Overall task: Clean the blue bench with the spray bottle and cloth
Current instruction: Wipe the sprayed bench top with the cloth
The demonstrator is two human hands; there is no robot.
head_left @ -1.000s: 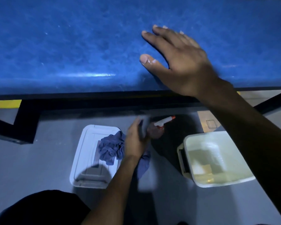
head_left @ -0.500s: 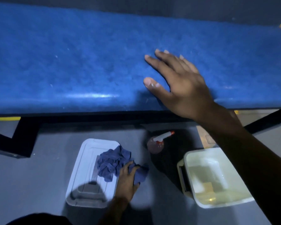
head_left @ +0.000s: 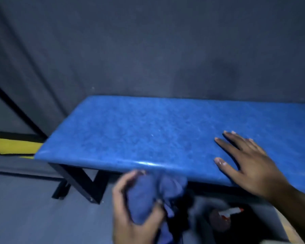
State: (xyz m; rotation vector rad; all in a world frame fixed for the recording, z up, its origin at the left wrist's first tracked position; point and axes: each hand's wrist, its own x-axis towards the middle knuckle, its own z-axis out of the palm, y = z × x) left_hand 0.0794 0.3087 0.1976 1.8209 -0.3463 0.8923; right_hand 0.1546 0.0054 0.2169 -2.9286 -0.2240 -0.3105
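**Cloth in the left hand, right hand flat on the bench**

A dark grey wall (head_left: 148,50) fills the upper half of the head view, and a grey floor (head_left: 21,199) spreads below it on the left. Against the wall stands the blue bench (head_left: 139,134), its glossy top running from mid-left off the right edge, with a bright glint along the rounded front lip. Black metal legs (head_left: 77,184) carry it at the left end, splayed in a V. Behind that end, a yellow strip (head_left: 12,145) runs low along the wall with a black diagonal bar (head_left: 16,110) above it.

The right hand (head_left: 250,166) lies on the bench top near the front edge, fingers straight and spread, palm down on the blue surface; it holds nothing. The left hand (head_left: 136,213) is in front of and below the front lip, fingers and thumb curled round a bunched blue cloth (head_left: 148,196), which it grips in the air; the cloth's upper folds overlap the bench edge in the view, and motion blur hides whether they touch it. The two hands are well apart.

The spray bottle (head_left: 224,217) stands on the floor under the bench, in shadow, its white and red nozzle pointing right; no hand is on it.
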